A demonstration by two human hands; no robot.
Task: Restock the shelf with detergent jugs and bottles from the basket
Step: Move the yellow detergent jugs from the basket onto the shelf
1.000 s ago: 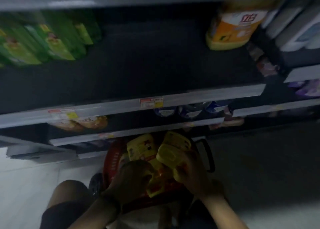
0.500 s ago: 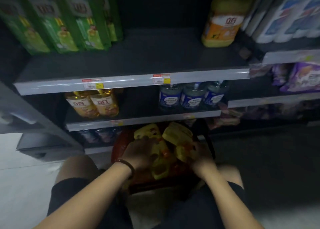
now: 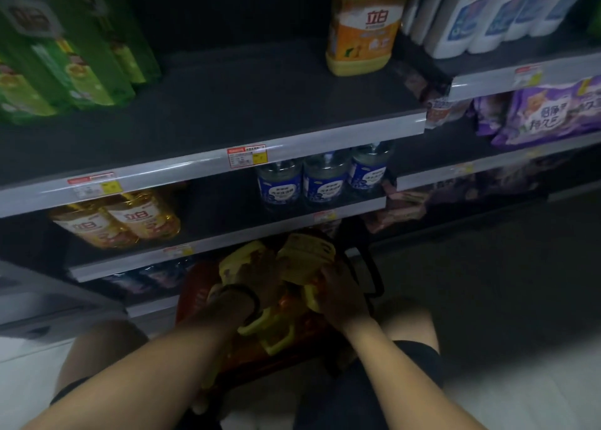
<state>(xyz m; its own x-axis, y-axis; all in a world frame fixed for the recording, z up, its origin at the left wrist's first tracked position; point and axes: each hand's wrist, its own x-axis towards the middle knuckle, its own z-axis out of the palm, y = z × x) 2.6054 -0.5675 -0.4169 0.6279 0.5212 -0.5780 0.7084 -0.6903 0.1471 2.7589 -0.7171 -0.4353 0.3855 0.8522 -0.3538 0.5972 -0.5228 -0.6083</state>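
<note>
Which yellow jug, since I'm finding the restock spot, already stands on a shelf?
The orange-labelled jug, upright on the upper shelf beside the white bottles; the other yellow jugs are in the red basket.

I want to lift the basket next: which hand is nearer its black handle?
Right. The right hand grips the right yellow jug just left of the black handle; the left hand holds the left yellow jug, farther left across the basket.
</note>
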